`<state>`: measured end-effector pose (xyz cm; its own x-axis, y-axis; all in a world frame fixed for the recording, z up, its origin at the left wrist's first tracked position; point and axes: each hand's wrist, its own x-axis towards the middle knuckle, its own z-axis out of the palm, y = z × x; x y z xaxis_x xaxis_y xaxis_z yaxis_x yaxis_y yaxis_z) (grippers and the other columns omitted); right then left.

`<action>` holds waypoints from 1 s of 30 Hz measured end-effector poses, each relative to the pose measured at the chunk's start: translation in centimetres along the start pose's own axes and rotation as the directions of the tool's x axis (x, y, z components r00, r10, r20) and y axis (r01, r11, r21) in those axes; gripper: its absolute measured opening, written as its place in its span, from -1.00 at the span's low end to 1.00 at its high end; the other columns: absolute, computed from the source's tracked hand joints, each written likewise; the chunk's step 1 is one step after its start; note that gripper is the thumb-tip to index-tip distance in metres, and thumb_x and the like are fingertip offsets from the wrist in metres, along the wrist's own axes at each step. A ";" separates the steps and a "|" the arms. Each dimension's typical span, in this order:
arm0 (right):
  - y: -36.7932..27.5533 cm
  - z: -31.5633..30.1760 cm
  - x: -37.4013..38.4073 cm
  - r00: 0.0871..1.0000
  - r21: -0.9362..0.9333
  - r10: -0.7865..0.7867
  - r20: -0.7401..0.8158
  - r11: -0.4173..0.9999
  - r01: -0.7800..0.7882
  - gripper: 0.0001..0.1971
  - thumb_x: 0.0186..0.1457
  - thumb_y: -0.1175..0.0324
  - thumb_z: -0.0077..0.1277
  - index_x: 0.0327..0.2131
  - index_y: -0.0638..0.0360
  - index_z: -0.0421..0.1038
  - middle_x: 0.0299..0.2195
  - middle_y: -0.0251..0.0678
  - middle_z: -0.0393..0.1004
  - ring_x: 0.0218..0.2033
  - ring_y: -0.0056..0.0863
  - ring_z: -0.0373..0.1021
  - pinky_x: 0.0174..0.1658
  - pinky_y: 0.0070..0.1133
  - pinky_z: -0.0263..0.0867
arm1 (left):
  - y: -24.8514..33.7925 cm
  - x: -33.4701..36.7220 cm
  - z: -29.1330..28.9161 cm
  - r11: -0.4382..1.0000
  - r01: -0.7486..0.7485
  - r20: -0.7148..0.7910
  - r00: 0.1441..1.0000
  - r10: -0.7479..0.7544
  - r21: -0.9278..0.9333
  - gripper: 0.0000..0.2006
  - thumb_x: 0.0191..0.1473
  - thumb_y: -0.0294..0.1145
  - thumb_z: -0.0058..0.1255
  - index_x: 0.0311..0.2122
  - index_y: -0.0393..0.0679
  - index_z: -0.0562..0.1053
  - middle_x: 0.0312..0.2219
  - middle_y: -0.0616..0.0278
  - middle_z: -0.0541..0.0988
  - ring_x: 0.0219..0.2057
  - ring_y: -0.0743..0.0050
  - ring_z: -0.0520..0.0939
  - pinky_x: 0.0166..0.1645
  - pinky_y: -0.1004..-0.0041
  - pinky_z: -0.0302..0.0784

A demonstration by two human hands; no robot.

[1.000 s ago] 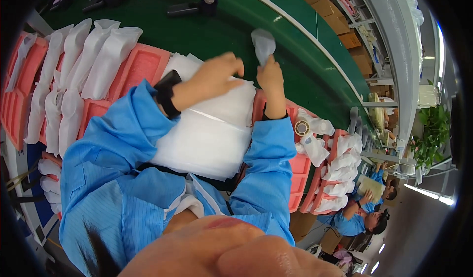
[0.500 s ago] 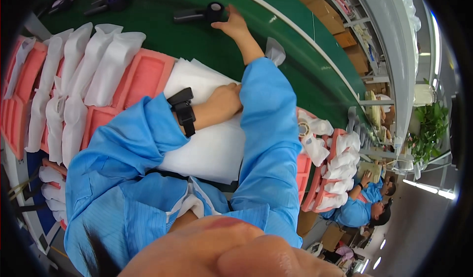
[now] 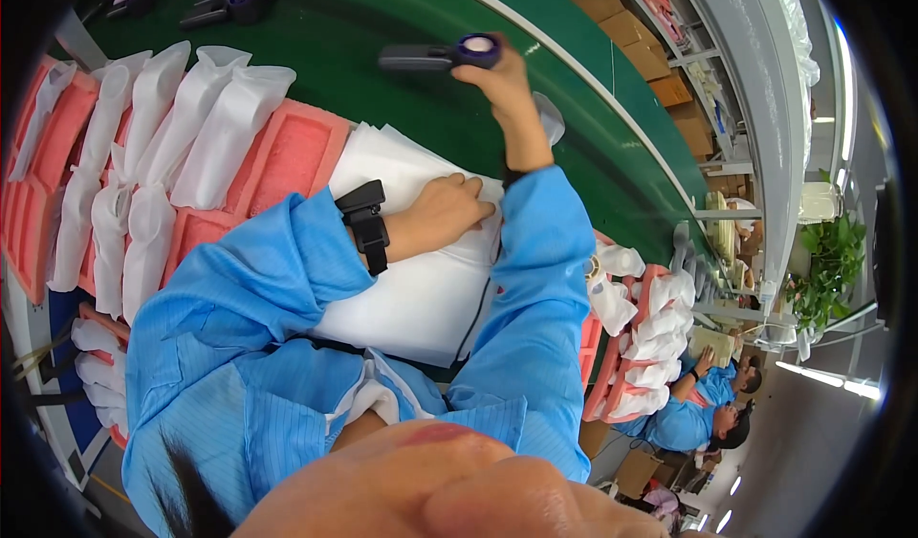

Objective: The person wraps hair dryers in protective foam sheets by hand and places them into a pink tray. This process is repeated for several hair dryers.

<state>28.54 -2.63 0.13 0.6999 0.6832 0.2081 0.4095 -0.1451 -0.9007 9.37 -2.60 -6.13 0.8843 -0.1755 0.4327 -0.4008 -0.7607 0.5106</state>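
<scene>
My right hand (image 3: 507, 84) grips the round head of a dark hair-dryer-shaped appliance (image 3: 430, 58) with a purple ring. Its handle points left, above the green work surface. My left hand (image 3: 445, 213), with a black band on the wrist, rests on a stack of white wrapping sheets (image 3: 382, 299) in front of me. The left fingers are slightly bent and apart near the stack's right edge; their tips touch the top sheet. The sheets' corners fan out unevenly at the far side.
Left of the sheets, pink foam trays (image 3: 296, 146) hold several white-wrapped pieces (image 3: 215, 146). More dark appliances (image 3: 244, 2) lie at the far left. On the right stands another pink tray with wrapped pieces (image 3: 660, 332) and a tape roll (image 3: 593, 268). Co-workers (image 3: 684, 418) sit farther right.
My right hand has taken hold of the dark appliance and brought it right and slightly nearer. My left hand has shifted slightly right on the sheets, its fingers now more visible.
</scene>
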 end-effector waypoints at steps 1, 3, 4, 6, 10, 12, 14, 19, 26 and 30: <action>-1.7 -1.5 -1.8 0.995 -0.054 -0.088 -0.045 0.995 0.086 -0.41 -0.45 0.53 0.27 -0.18 0.26 0.34 -0.31 -0.31 0.46 -0.26 -0.49 0.40 -0.12 -0.61 0.29 | 0.2 0.2 -0.1 1.000 0.001 -0.007 1.000 -0.001 -0.008 -0.80 -0.23 -0.28 0.20 -0.48 -0.12 0.49 -0.45 0.11 0.45 -0.37 0.11 0.53 -0.30 0.29 0.45; -4.9 -3.7 -5.4 0.978 -0.075 -0.181 -0.109 0.982 0.173 -0.43 -0.45 0.54 0.26 -0.19 0.26 0.34 -0.30 -0.31 0.46 -0.26 -0.51 0.39 -0.11 -0.61 0.28 | -0.1 0.3 -0.5 0.997 0.049 0.009 0.999 -0.049 -0.062 -0.81 -0.22 -0.29 0.20 -0.48 -0.12 0.49 -0.45 0.12 0.46 -0.36 0.13 0.53 -0.31 0.29 0.44; -6.7 -4.9 -7.5 0.972 -0.048 -0.187 -0.144 0.982 0.182 -0.44 -0.44 0.54 0.25 -0.20 0.26 0.34 -0.29 -0.32 0.46 -0.25 -0.52 0.39 -0.10 -0.60 0.28 | 0.0 0.5 -1.0 0.990 0.090 0.024 0.996 -0.088 -0.107 -0.82 -0.21 -0.29 0.21 -0.48 -0.12 0.49 -0.45 0.13 0.46 -0.36 0.14 0.54 -0.32 0.30 0.44; -8.7 -6.9 -11.2 0.957 -0.046 -0.198 -0.213 0.980 0.192 -0.46 -0.44 0.54 0.22 -0.21 0.29 0.35 -0.29 -0.28 0.46 -0.25 -0.49 0.40 -0.09 -0.57 0.28 | -0.4 0.9 -1.9 0.977 0.135 0.053 0.990 -0.128 -0.163 -0.82 -0.20 -0.29 0.21 -0.49 -0.11 0.49 -0.46 0.14 0.47 -0.36 0.16 0.54 -0.32 0.30 0.43; -9.0 -11.8 -16.5 0.919 -0.040 -0.173 -0.355 0.985 0.170 -0.47 -0.45 0.55 0.17 -0.21 0.34 0.35 -0.30 -0.21 0.45 -0.26 -0.44 0.40 -0.10 -0.55 0.30 | -1.7 2.2 -5.2 0.836 0.189 0.091 0.982 -0.166 -0.516 -0.85 -0.13 -0.33 0.19 -0.45 -0.15 0.51 -0.55 0.21 0.51 -0.51 0.39 0.52 -0.45 0.41 0.38; -9.2 -13.0 -17.8 0.916 -0.049 -0.181 -0.359 0.983 0.175 -0.46 -0.46 0.56 0.15 -0.21 0.35 0.34 -0.30 -0.19 0.45 -0.26 -0.42 0.40 -0.11 -0.55 0.30 | -2.0 2.4 -6.4 0.779 0.163 0.070 0.986 -0.152 -0.605 -0.86 -0.11 -0.34 0.18 -0.44 -0.15 0.52 -0.58 0.25 0.52 -0.57 0.49 0.50 -0.50 0.46 0.35; -9.4 -13.7 -18.6 0.930 -0.058 -0.230 -0.288 0.973 0.222 -0.46 -0.47 0.55 0.16 -0.21 0.34 0.35 -0.31 -0.20 0.44 -0.26 -0.43 0.39 -0.12 -0.56 0.30 | -2.0 2.6 -7.3 0.725 0.212 0.069 0.973 -0.222 -0.656 -0.85 -0.11 -0.34 0.19 -0.44 -0.17 0.52 -0.60 0.31 0.52 -0.59 0.62 0.46 -0.53 0.54 0.30; -9.8 -11.5 -17.7 0.953 -0.228 -0.270 -0.136 0.945 0.235 -0.45 -0.49 0.57 0.16 -0.22 0.32 0.35 -0.28 -0.19 0.42 -0.25 -0.44 0.38 -0.13 -0.56 0.30 | -1.3 2.7 -8.8 0.698 0.226 -0.005 0.950 -0.312 -0.680 -0.87 -0.02 -0.36 0.14 -0.41 -0.17 0.50 -0.58 0.40 0.52 -0.59 0.74 0.44 -0.54 0.64 0.26; -9.3 -3.7 -14.3 0.874 -0.351 -0.486 -0.017 0.821 0.450 -0.43 -0.50 0.65 0.21 -0.21 0.25 0.40 -0.21 -0.22 0.39 -0.25 -0.39 0.38 -0.15 -0.56 0.30 | 0.4 2.3 -11.0 0.357 0.036 -0.142 0.877 -0.459 -0.933 -0.89 0.10 -0.37 0.02 -0.29 -0.13 0.48 -0.47 0.38 0.53 -0.46 0.69 0.48 -0.36 0.66 0.36; -8.9 -1.5 -14.1 0.828 -0.468 -0.555 -0.072 0.752 0.464 -0.35 -0.52 0.65 0.23 -0.14 0.18 0.42 -0.23 -0.20 0.35 -0.26 -0.24 0.37 -0.21 -0.54 0.34 | 0.7 2.6 -11.4 0.146 -0.051 -0.115 0.876 -0.469 -0.988 -0.90 0.11 -0.39 0.00 -0.30 -0.15 0.49 -0.41 0.36 0.53 -0.39 0.65 0.49 -0.26 0.63 0.38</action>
<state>15.91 -12.03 5.83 0.3945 0.5952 0.7001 0.9066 -0.1276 -0.4023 8.68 3.59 3.85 0.9349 0.2748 0.2245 -0.3404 0.5156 0.7863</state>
